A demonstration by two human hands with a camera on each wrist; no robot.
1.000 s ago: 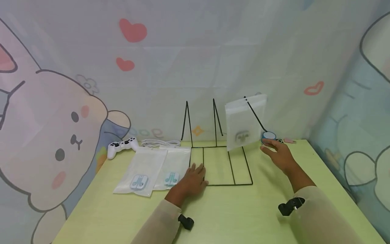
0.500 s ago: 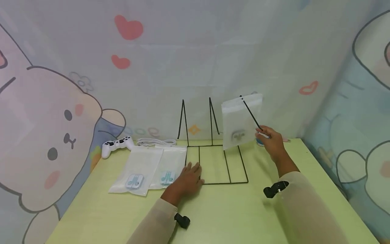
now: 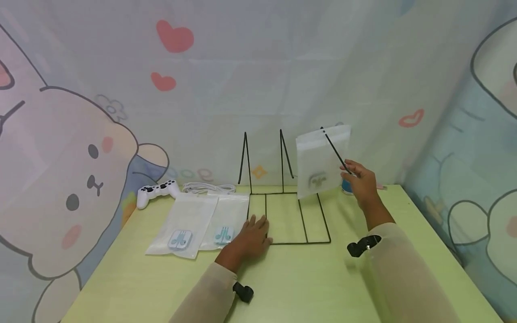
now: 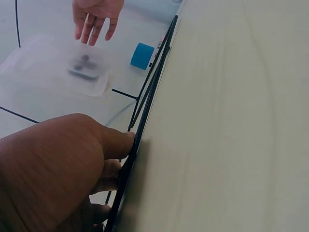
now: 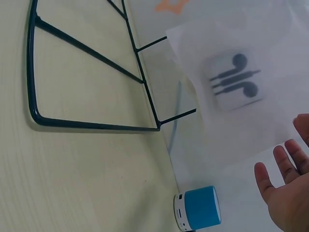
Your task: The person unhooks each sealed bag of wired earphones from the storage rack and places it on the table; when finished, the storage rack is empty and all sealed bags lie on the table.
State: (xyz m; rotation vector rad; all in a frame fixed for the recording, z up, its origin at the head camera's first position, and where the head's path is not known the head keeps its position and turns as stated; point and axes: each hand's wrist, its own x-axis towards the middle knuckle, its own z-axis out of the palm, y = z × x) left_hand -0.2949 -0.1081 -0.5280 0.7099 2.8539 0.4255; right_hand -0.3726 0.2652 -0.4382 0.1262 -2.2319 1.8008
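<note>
A black wire display rack (image 3: 303, 222) with several upright hooks stands on the table. From its rightmost hook (image 3: 337, 153) hangs a white translucent zip bag (image 3: 313, 157) with wired earphones (image 5: 236, 79) in a case inside. My right hand (image 3: 362, 184) is at that hook's front end, index finger above and thumb below, pinching it; its other fingers hang loose in the right wrist view. My left hand (image 3: 251, 237) rests with spread fingers on the front left of the rack's base; in the left wrist view its thumb (image 4: 118, 144) touches the bar.
Two more bagged earphone sets, one bag (image 3: 191, 213) overlapping another bag (image 3: 234, 211), lie left of the rack. Behind them are a white game controller (image 3: 156, 193) and a coiled white cable (image 3: 208, 187). A small blue cylinder (image 5: 202, 208) stands behind my right hand.
My right hand has moved left and up from beside the hook's tip to take hold of it. The left hand stays on the base, and the bag hangs as before.
</note>
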